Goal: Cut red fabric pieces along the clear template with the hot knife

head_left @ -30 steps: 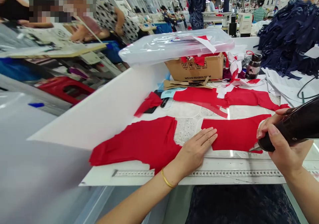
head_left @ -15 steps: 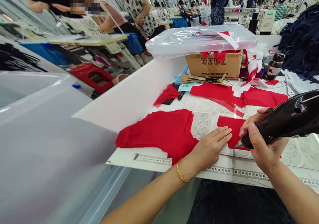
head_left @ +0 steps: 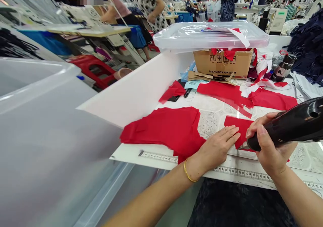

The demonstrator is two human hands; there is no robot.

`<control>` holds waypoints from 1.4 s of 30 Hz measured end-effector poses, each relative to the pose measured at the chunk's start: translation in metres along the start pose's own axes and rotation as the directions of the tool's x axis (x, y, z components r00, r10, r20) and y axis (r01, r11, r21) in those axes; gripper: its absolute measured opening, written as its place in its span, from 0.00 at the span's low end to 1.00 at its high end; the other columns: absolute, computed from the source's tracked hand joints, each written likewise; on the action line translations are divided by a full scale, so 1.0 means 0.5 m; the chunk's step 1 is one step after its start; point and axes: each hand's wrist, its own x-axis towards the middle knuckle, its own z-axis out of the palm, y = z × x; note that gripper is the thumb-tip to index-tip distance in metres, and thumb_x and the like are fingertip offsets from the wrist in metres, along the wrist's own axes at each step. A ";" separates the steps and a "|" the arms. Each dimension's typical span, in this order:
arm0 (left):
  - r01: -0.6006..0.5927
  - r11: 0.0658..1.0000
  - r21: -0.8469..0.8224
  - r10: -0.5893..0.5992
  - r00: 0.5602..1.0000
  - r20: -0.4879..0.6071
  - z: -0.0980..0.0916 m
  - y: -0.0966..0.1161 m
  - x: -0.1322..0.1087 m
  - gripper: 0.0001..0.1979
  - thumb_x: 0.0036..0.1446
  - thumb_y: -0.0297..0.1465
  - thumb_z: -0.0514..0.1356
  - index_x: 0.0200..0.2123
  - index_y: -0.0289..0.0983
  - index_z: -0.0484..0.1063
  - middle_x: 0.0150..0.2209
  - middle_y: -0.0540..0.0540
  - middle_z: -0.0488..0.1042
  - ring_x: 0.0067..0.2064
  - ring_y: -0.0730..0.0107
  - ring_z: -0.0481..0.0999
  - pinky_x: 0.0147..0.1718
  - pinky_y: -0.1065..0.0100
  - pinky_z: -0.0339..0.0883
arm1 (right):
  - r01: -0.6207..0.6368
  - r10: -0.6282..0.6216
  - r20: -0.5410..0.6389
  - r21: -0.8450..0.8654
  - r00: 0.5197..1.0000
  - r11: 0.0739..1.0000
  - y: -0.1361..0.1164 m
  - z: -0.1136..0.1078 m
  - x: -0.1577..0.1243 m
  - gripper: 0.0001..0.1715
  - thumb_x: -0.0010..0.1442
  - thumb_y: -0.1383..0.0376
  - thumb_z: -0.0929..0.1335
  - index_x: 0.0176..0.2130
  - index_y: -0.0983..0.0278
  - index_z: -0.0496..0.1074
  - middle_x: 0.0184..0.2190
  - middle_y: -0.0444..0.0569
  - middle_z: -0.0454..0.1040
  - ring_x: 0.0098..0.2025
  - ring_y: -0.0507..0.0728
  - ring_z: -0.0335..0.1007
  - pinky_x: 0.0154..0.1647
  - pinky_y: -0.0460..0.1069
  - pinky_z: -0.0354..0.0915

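My left hand (head_left: 218,148) lies flat, fingers stretched out, its fingertips on the left part of a small red fabric piece (head_left: 233,122). In my right hand (head_left: 270,146) is a black handheld power tool (head_left: 297,122), fingers wrapped round its front end. The tool's pointed metal tip (head_left: 243,146) rests at the lower edge of the small red piece, just right of my left fingertips. To the left, a larger stack of red fabric (head_left: 161,126) reaches under my left wrist. A measuring tape (head_left: 242,172) runs along the table's front edge.
Behind lie more red pieces (head_left: 219,92), a cardboard box (head_left: 222,65) under a clear plastic lid (head_left: 209,36), and a dark bottle (head_left: 284,68). Dark fabric (head_left: 308,45) is heaped at the right. A large translucent bin (head_left: 45,146) stands at the left. Other people work farther back.
The whole view has shifted slightly, so the table's contents sit a little further right. Both hands and the tool keep nearly the same place on the small red piece.
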 end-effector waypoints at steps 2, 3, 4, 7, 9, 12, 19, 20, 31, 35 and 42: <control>0.015 1.000 0.025 -0.014 1.000 -0.013 0.000 0.001 0.000 0.33 0.51 0.11 0.48 0.61 0.30 0.64 0.62 0.34 0.70 0.68 0.55 0.65 0.64 0.50 0.69 | -0.019 0.018 0.019 0.046 1.000 0.999 -0.008 -0.014 0.002 0.13 0.60 0.63 0.72 0.45 0.58 0.69 0.25 0.39 0.71 0.23 0.52 0.69 0.25 0.50 0.70; 0.019 0.999 0.036 -0.018 1.000 -0.011 0.000 0.002 -0.001 0.34 0.51 0.11 0.48 0.61 0.30 0.64 0.62 0.33 0.70 0.68 0.54 0.65 0.64 0.50 0.69 | -0.021 0.020 0.016 0.062 1.000 0.998 -0.012 -0.022 0.004 0.14 0.60 0.63 0.72 0.46 0.58 0.69 0.25 0.39 0.71 0.23 0.52 0.69 0.25 0.50 0.70; 0.018 0.999 0.048 -0.018 1.000 -0.008 0.000 0.002 -0.001 0.33 0.51 0.11 0.48 0.61 0.30 0.65 0.62 0.33 0.70 0.68 0.54 0.66 0.64 0.50 0.69 | -0.019 0.018 0.008 0.070 1.000 0.997 -0.015 -0.030 0.007 0.14 0.60 0.64 0.73 0.46 0.58 0.69 0.25 0.39 0.72 0.23 0.52 0.69 0.25 0.50 0.70; 0.009 0.997 0.075 -0.009 1.000 -0.004 0.000 0.001 -0.001 0.32 0.50 0.11 0.49 0.59 0.29 0.67 0.61 0.32 0.71 0.66 0.51 0.68 0.63 0.50 0.70 | -0.001 0.003 -0.035 0.054 0.999 0.999 -0.019 -0.046 0.014 0.15 0.60 0.63 0.74 0.45 0.59 0.69 0.23 0.38 0.72 0.22 0.53 0.70 0.25 0.50 0.69; 0.007 0.996 0.086 -0.007 1.000 -0.004 0.001 0.000 -0.002 0.31 0.50 0.12 0.50 0.58 0.29 0.68 0.60 0.33 0.72 0.65 0.51 0.69 0.63 0.50 0.70 | 0.005 -0.002 -0.053 0.046 0.999 0.999 -0.017 -0.050 0.017 0.14 0.59 0.63 0.74 0.44 0.59 0.69 0.23 0.38 0.72 0.21 0.53 0.70 0.25 0.50 0.69; 0.008 0.996 0.091 -0.009 1.000 0.005 0.001 -0.001 -0.002 0.31 0.51 0.11 0.50 0.58 0.30 0.68 0.61 0.33 0.72 0.66 0.51 0.68 0.63 0.50 0.70 | -0.001 0.002 -0.063 0.031 0.998 1.000 -0.014 -0.050 0.015 0.12 0.59 0.64 0.74 0.41 0.60 0.69 0.22 0.38 0.72 0.21 0.53 0.70 0.24 0.50 0.69; 0.019 0.996 0.082 -0.019 1.000 0.003 0.001 -0.004 -0.006 0.33 0.51 0.12 0.49 0.60 0.31 0.67 0.62 0.33 0.70 0.67 0.51 0.67 0.62 0.48 0.71 | 0.013 -0.011 -0.071 0.037 0.997 0.999 -0.025 -0.072 0.015 0.15 0.59 0.63 0.74 0.44 0.59 0.69 0.23 0.37 0.72 0.21 0.53 0.70 0.25 0.50 0.69; 0.014 0.997 0.082 -0.014 1.000 0.002 0.001 -0.004 -0.006 0.33 0.51 0.12 0.49 0.60 0.31 0.67 0.62 0.33 0.70 0.67 0.51 0.67 0.62 0.48 0.71 | 0.013 -0.010 -0.083 0.026 0.997 1.000 -0.027 -0.079 0.016 0.15 0.59 0.63 0.74 0.44 0.59 0.69 0.23 0.37 0.72 0.21 0.53 0.70 0.24 0.50 0.69; -0.010 0.995 0.097 0.015 0.998 -0.057 0.005 -0.009 -0.007 0.30 0.52 0.11 0.49 0.57 0.29 0.71 0.59 0.31 0.72 0.64 0.49 0.71 0.59 0.47 0.74 | 0.021 -0.024 -0.108 -0.030 0.994 0.999 -0.023 -0.095 0.017 0.12 0.59 0.62 0.74 0.40 0.60 0.68 0.21 0.37 0.71 0.20 0.53 0.70 0.23 0.50 0.69; -0.002 0.996 0.092 0.010 0.996 -0.086 0.010 -0.012 -0.010 0.30 0.53 0.12 0.48 0.57 0.31 0.70 0.60 0.31 0.71 0.64 0.50 0.71 0.58 0.47 0.75 | 0.005 -0.011 -0.134 -0.041 0.991 0.999 -0.035 -0.117 0.021 0.15 0.59 0.61 0.74 0.44 0.59 0.69 0.22 0.38 0.72 0.20 0.53 0.69 0.24 0.51 0.69; 0.017 0.998 0.067 -0.013 0.998 -0.066 0.011 -0.017 -0.015 0.32 0.54 0.13 0.49 0.60 0.34 0.70 0.62 0.34 0.71 0.65 0.51 0.69 0.60 0.47 0.73 | -0.028 0.023 -0.183 -0.022 0.983 0.999 -0.045 -0.156 0.026 0.18 0.55 0.61 0.77 0.43 0.58 0.70 0.22 0.37 0.71 0.20 0.53 0.67 0.24 0.51 0.67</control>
